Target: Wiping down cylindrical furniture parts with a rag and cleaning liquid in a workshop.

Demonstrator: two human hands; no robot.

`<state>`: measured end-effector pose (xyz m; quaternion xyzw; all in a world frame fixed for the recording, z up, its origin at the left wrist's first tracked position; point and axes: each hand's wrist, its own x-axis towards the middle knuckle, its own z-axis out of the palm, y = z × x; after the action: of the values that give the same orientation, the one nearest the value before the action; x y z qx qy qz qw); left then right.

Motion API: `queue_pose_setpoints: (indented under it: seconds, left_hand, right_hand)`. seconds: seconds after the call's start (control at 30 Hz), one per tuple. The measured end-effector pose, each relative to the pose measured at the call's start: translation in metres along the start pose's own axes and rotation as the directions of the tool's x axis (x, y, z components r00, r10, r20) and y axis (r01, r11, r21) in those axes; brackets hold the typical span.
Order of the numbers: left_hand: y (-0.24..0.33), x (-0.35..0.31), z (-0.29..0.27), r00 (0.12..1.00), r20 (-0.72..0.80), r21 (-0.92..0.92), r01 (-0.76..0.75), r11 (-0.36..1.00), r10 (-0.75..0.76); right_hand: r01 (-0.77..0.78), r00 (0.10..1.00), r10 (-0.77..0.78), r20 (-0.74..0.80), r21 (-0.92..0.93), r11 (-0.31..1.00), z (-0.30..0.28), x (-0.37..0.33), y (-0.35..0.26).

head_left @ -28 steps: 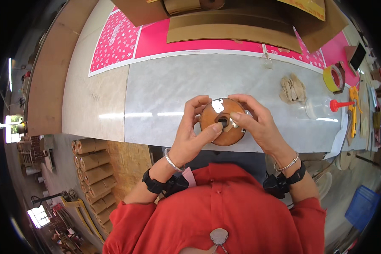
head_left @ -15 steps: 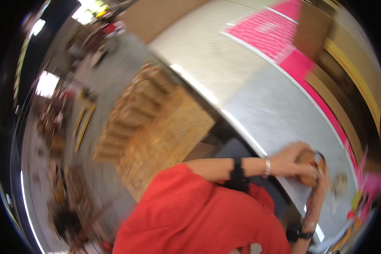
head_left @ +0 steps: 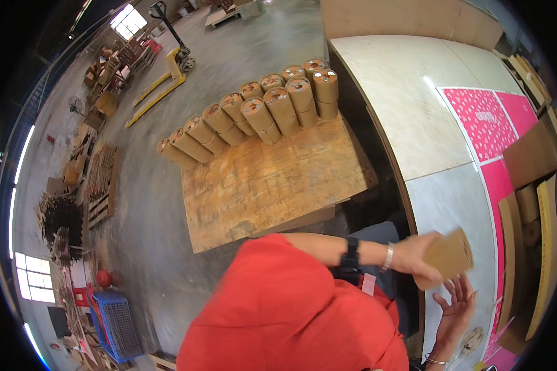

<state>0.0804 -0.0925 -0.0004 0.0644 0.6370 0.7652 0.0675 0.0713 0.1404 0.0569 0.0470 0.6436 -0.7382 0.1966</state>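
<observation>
My left hand (head_left: 414, 258) is shut on a brown cardboard roll (head_left: 450, 255), blurred, and holds it just over the near edge of the grey table (head_left: 452, 198). On that wrist sit a black band and a silver bracelet. My right hand (head_left: 455, 304) hovers just below the roll with its fingers spread and nothing in it. To my left a wooden pallet (head_left: 272, 179) lies on the floor, and several similar brown rolls (head_left: 260, 111) stand in a double row along its far edge.
Pink printed sheets (head_left: 486, 120) and cardboard pieces (head_left: 529, 157) lie at the table's far side. A yellow pallet jack (head_left: 161, 74) stands on the concrete floor beyond the pallet. A blue crate (head_left: 117, 324) and stacked wood clutter the lower left.
The view has swung left from the tabletop to the floor pallet. Both hands were on the roll at the table; now only my left hand holds it and the right has opened.
</observation>
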Motion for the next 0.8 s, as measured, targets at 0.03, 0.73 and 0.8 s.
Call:
queue_pose_setpoints:
  seconds: [0.03,0.73,0.8]
  left_hand:
    - [-0.006,-0.014,-0.021,0.998,-0.062,-0.118,0.02,0.993,-0.028]
    - [-0.036,-0.247,-0.441,-0.068,-0.994,-0.071,0.997,0.04,-0.082]
    - [-0.04,-0.262,-0.467,-0.052,-0.999,-0.052,0.999,0.007,0.005]
  right_hand:
    - [-0.049,0.991,0.059,0.118,-0.086,0.995,0.015,0.0,-0.007]
    - [-0.243,0.97,0.213,-0.116,-0.493,0.835,0.038,0.023,0.011]
    - [-0.252,0.968,0.23,-0.105,-0.484,0.838,0.045,0.026,0.011]
